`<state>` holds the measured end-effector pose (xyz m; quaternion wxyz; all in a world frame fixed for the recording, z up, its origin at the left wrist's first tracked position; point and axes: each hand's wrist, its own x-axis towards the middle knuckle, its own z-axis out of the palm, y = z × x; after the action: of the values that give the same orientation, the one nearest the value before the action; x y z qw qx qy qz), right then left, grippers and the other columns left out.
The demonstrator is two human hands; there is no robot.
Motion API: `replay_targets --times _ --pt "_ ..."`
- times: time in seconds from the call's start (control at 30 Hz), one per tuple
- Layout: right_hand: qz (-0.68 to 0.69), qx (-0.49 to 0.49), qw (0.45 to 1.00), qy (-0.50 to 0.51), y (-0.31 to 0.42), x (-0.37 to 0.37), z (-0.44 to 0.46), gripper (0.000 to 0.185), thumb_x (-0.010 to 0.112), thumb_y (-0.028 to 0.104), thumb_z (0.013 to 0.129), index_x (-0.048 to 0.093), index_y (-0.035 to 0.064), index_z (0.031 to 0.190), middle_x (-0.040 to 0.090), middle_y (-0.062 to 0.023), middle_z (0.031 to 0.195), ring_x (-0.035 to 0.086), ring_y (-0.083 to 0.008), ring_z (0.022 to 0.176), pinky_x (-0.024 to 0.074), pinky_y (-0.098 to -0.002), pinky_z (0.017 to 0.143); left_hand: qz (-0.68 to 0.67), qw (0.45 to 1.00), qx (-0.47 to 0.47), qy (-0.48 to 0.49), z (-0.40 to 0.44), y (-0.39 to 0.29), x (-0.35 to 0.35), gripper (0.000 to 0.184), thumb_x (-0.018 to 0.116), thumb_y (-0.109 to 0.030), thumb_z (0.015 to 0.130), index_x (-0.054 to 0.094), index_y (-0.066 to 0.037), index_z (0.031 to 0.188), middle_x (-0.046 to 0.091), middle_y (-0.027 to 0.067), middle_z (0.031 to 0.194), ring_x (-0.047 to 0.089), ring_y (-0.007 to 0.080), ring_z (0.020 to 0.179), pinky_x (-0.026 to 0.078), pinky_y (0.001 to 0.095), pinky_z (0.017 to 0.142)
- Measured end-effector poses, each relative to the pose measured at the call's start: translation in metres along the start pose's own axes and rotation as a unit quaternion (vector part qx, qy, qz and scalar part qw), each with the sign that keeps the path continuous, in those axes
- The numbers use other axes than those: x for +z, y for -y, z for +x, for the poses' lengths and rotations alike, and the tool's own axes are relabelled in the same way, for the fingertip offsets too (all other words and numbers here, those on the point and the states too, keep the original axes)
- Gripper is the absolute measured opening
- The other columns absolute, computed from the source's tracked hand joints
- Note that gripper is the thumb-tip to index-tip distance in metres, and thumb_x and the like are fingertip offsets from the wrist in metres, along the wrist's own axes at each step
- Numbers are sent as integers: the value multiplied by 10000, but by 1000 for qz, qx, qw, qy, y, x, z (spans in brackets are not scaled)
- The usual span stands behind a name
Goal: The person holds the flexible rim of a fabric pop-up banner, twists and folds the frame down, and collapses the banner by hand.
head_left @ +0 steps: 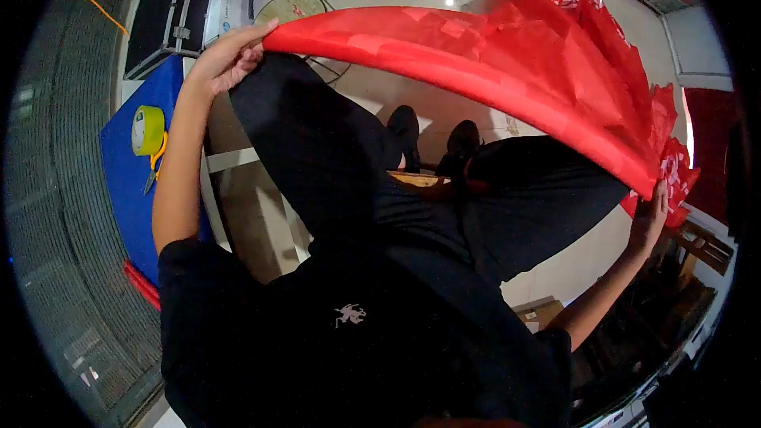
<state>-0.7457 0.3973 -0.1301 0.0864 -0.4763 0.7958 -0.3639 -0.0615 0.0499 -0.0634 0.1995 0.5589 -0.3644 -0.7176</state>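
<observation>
A long red sheet (476, 51), thin and shiny, stretches in an arc above my knees. Its near edge looks folded or rolled into a band. At the upper left, my left hand (231, 57) pinches one end of that band between thumb and fingers. My right hand (652, 214) grips the opposite end at the lower right, beside my right knee. Crumpled parts of the sheet with white print bunch at the far right and hang toward the floor.
On a blue surface (127, 182) at my left lie a yellow-green tape roll (147, 131) and orange-handled scissors (157, 160). Behind stand a black case (162, 12) and a white box (234, 0). A round stool (292, 5) is beyond my left knee. A cardboard box (541, 313) is near my right arm.
</observation>
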Motion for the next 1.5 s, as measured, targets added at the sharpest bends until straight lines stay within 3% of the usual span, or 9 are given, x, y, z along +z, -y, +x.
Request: replay_targets --times 0.3,0.47,0.6,0.83,0.93,1.0,1.1,1.33,1.5 --pt "455 151 866 -141 90 15 11 496 472 346 928 407 7 1284 493 -96 1229 488 -202 1094 372 -331 948 -82 880 466 33 9 -4 11 125 518 -190 921 484 -93 992 609 105 948 582 149 644 459 257 555" --pt "-26 -52 997 -50 50 5 -3 320 553 217 899 557 17 1149 572 -21 1036 532 -103 864 428 -240 748 -66 928 347 -120 -7 2 42 215 562 -264 895 542 -54 938 557 15 731 475 71 525 362 196 447" --pt "367 225 899 -74 84 16 -8 311 577 213 887 575 12 1124 600 -14 1033 558 -91 894 441 -230 769 13 989 135 -61 -2 4 29 220 628 -235 856 567 -43 944 480 -55 616 406 18 472 315 146 433" --pt "343 320 883 -10 86 10 -2 328 581 261 886 578 16 1103 567 -3 987 509 -79 816 418 -233 710 -55 948 310 -55 5 24 32 227 590 -158 874 553 -14 1045 588 23 766 546 80 581 433 174 515" --pt "379 178 905 -73 83 13 -5 353 574 281 889 543 31 1137 548 -45 1066 524 -117 902 431 -248 749 -102 954 272 -78 14 30 11 217 577 -142 881 548 -34 1067 616 58 837 580 94 633 452 175 534" --pt "121 27 989 -82 18 2 -8 360 551 280 903 507 43 1171 527 -87 1143 536 -185 991 441 -276 810 -118 963 216 -109 13 31 1 214 575 -143 882 547 -49 1073 622 69 862 588 94 653 455 171 537" --pt "483 79 863 -126 75 17 -11 376 525 282 914 490 31 1191 514 -97 1205 517 -220 1062 407 -342 896 -153 980 127 -13 10 25 1 229 599 -142 868 548 -39 1067 585 7 812 545 72 621 428 157 512" --pt "368 258 892 -48 88 15 -1 389 564 337 890 548 36 1135 574 -29 1107 528 -134 996 416 -311 802 -61 971 229 -3 -1 20 14 221 607 -147 866 556 -21 1040 518 -22 655 390 8 455 280 131 402" --pt "252 139 958 2 62 8 -4 394 567 282 895 510 29 1192 532 -53 1164 512 -156 1044 425 -283 847 -5 971 239 -9 -11 9 16 270 615 -216 865 544 -24 1040 433 -46 558 284 1 362 196 130 317"
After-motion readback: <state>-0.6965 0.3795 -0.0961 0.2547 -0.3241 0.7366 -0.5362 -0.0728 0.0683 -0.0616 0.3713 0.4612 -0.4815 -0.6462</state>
